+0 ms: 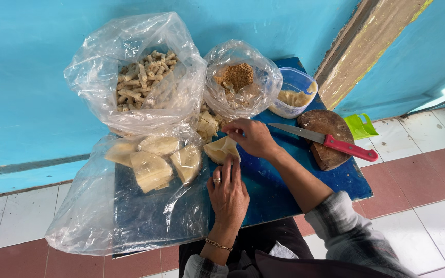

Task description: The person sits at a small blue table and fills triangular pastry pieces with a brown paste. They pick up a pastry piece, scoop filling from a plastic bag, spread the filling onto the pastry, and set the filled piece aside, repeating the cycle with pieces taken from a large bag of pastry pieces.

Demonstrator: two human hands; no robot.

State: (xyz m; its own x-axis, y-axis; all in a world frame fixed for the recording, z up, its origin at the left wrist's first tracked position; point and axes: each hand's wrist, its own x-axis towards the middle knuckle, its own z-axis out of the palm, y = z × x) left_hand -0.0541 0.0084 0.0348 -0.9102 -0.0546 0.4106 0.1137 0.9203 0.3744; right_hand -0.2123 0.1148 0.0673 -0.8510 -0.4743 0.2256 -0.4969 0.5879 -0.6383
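Head view: looks down on a low blue bench [330,180] set against a turquoise wall, with tiled floor around it.
Left hand: the left hand [228,193] lies flat and open, fingers stretched toward the far side, their tips touching the near edge of a pale filled wrapper [220,149].
Right hand: the right hand [253,136] curls over the far side of the same wrapper and pinches its edge between thumb and fingers.
Wrapper: it sits on the bench near the middle, just right of the clear plastic sheet [130,216].
Finished pieces: several pale folded triangles [153,162] lie on that sheet, close to one another.
Far left bag: an open clear bag [140,77] holds short pale tubes.
Far middle bag: a smaller bag [238,80] holds brown crumbs.
Tub: a clear tub [297,92] with pale paste stands at the far right of the bench.
Knife: a red-handled knife [330,140] rests across a round dark board [328,139], well apart from both hands.
Doing it well: I judge the fold needs steady pressure from the flat hand while the pinching fingers draw the edge over evenly, so the filling stays inside and the thin skin does not tear.
Risk: pulling too hard probably splits the wrapper.
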